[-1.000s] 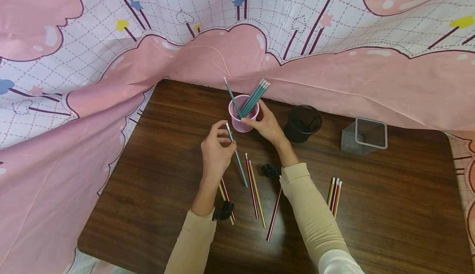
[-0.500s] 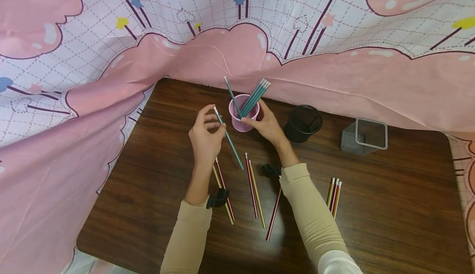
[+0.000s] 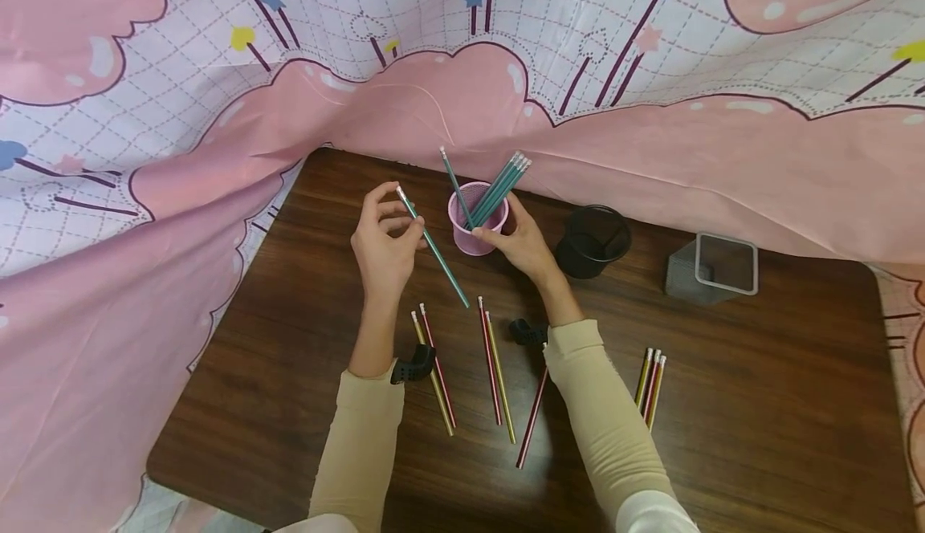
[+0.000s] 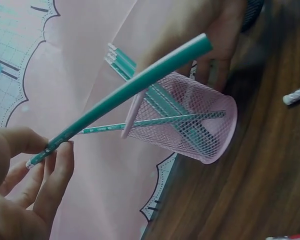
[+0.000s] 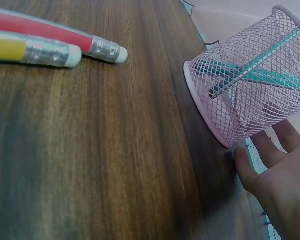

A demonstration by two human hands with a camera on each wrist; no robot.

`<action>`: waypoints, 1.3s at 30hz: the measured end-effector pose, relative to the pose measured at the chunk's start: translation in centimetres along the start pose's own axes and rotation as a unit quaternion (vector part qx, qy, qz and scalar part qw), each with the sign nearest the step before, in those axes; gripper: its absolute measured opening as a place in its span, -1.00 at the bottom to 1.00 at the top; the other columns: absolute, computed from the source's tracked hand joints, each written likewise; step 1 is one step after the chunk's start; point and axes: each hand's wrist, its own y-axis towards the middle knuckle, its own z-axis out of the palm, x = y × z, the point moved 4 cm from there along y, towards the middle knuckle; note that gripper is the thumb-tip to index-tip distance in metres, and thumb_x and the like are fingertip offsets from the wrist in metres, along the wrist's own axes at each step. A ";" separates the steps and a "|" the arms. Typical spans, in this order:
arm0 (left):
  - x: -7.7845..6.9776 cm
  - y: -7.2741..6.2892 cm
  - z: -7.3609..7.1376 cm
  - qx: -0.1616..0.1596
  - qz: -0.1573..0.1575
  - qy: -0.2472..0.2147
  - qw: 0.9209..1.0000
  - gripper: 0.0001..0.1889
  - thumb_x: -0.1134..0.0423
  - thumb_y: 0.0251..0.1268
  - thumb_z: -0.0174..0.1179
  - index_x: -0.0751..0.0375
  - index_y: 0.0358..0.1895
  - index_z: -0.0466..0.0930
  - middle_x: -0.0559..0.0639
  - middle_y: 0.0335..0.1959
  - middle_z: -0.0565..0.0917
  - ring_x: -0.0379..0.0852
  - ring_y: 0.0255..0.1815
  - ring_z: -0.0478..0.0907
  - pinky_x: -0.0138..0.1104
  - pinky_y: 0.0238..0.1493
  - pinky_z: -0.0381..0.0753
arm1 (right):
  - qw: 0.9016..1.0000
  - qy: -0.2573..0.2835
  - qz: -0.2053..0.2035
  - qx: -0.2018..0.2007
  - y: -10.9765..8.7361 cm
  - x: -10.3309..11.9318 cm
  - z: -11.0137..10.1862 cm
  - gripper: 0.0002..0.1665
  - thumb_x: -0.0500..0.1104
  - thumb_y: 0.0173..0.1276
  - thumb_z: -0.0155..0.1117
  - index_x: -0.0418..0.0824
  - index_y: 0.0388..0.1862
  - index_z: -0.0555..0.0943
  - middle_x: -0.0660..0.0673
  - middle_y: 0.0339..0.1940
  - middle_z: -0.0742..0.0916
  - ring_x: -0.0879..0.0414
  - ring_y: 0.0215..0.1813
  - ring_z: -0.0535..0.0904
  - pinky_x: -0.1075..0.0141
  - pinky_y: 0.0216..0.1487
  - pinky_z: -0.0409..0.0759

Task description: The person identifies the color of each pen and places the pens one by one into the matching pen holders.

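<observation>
My left hand [image 3: 386, 244] pinches a green pencil [image 3: 441, 260] near its eraser end, held slanting in the air left of the pink mesh pencil cup [image 3: 474, 242]. In the left wrist view the same pencil crosses in front of the cup [image 4: 220, 135]. Several green pencils [image 3: 499, 188] lean to the right inside the cup, and a single green pencil [image 3: 454, 180] leans left. My right hand [image 3: 520, 240] grips the cup's right side, thumb at the front rim; part of its fingers is hidden behind the cup in the head view.
A black mesh cup [image 3: 578, 260] and a grey square mesh holder [image 3: 682, 276] stand to the right. Red pencils [image 3: 490, 372] and yellow pencils [image 3: 502, 388] lie on the brown table [image 3: 275, 372]; a small bundle of pencils [image 3: 650, 384] lies further right. A patterned curtain [image 3: 650, 148] hangs behind.
My left hand has moved up and to the left with the green pencil, away from the pencils on the table. The right hand stays at the pink cup.
</observation>
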 end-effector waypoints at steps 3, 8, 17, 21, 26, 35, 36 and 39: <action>-0.3 0.5 0.1 -0.006 -0.003 -0.013 1.000 -0.43 0.57 0.17 0.27 0.07 0.25 0.48 0.19 -0.14 0.63 -0.01 -0.30 0.68 -0.13 -0.43 0.72 | 1.000 0.017 -0.003 0.004 0.0 -0.1 0.0 -0.14 -0.35 0.20 0.46 -0.35 0.45 0.28 -0.44 0.23 0.54 -0.31 0.29 0.44 -0.23 0.32 0.32; -0.5 1.5 0.1 -0.021 -0.014 -0.019 0.999 -0.43 0.58 0.19 0.26 0.14 0.27 0.45 0.24 -0.10 0.63 0.04 -0.27 0.68 -0.21 -0.43 0.72 | 1.000 0.020 -0.004 0.001 0.1 -0.4 0.0 -0.15 -0.35 0.20 0.46 -0.33 0.44 0.30 -0.42 0.20 0.56 -0.30 0.25 0.47 -0.23 0.29 0.36; -0.5 2.5 -0.5 -0.060 -0.029 -0.039 0.997 -0.44 0.55 0.19 0.28 0.01 0.24 0.49 0.09 -0.13 0.61 -0.03 -0.25 0.67 -0.23 -0.41 0.72 | 1.000 0.009 -0.010 0.006 -0.1 -0.4 0.1 -0.15 -0.32 0.23 0.46 -0.32 0.45 0.29 -0.37 0.21 0.57 -0.24 0.26 0.46 -0.16 0.31 0.36; -0.9 2.9 -0.5 -0.078 0.005 -0.033 0.996 -0.45 0.53 0.20 0.30 0.01 0.23 0.48 0.03 -0.16 0.59 -0.08 -0.24 0.66 -0.24 -0.40 0.72 | 1.000 0.014 -0.021 0.010 -0.1 -0.3 0.1 -0.16 -0.37 0.23 0.43 -0.35 0.45 0.27 -0.40 0.20 0.56 -0.26 0.26 0.46 -0.18 0.31 0.35; -1.5 3.3 -0.2 -0.101 0.033 -0.032 0.994 -0.45 0.51 0.21 0.31 0.03 0.24 0.44 0.01 -0.15 0.57 -0.11 -0.19 0.65 -0.17 -0.34 0.73 | 0.999 0.027 -0.022 0.012 -0.1 -0.3 0.0 -0.15 -0.41 0.25 0.40 -0.37 0.47 0.23 -0.45 0.22 0.54 -0.31 0.28 0.43 -0.23 0.32 0.31; -2.3 3.9 0.0 -0.146 0.053 -0.057 0.986 -0.45 0.54 0.15 0.35 0.05 0.20 0.48 0.01 -0.20 0.58 -0.06 -0.22 0.66 -0.21 -0.39 0.73 | 0.999 0.038 -0.015 0.013 -0.1 -0.5 0.0 -0.12 -0.42 0.26 0.38 -0.37 0.50 0.20 -0.46 0.24 0.52 -0.31 0.31 0.41 -0.24 0.34 0.29; -2.3 3.9 0.1 -0.153 0.055 -0.059 0.985 -0.44 0.54 0.14 0.36 0.05 0.19 0.49 0.01 -0.20 0.58 -0.06 -0.23 0.66 -0.24 -0.40 0.72 | 0.999 0.038 -0.013 0.012 -0.1 -0.6 0.0 -0.12 -0.41 0.26 0.39 -0.35 0.50 0.20 -0.45 0.24 0.52 -0.30 0.31 0.41 -0.24 0.34 0.29; -2.6 4.1 0.3 -0.166 0.059 -0.063 0.982 -0.44 0.55 0.13 0.36 0.07 0.19 0.49 0.01 -0.21 0.59 -0.05 -0.23 0.66 -0.26 -0.42 0.72 | 0.999 0.039 -0.014 0.011 -0.1 -0.6 0.0 -0.11 -0.41 0.26 0.39 -0.35 0.51 0.20 -0.45 0.25 0.52 -0.30 0.32 0.40 -0.22 0.35 0.29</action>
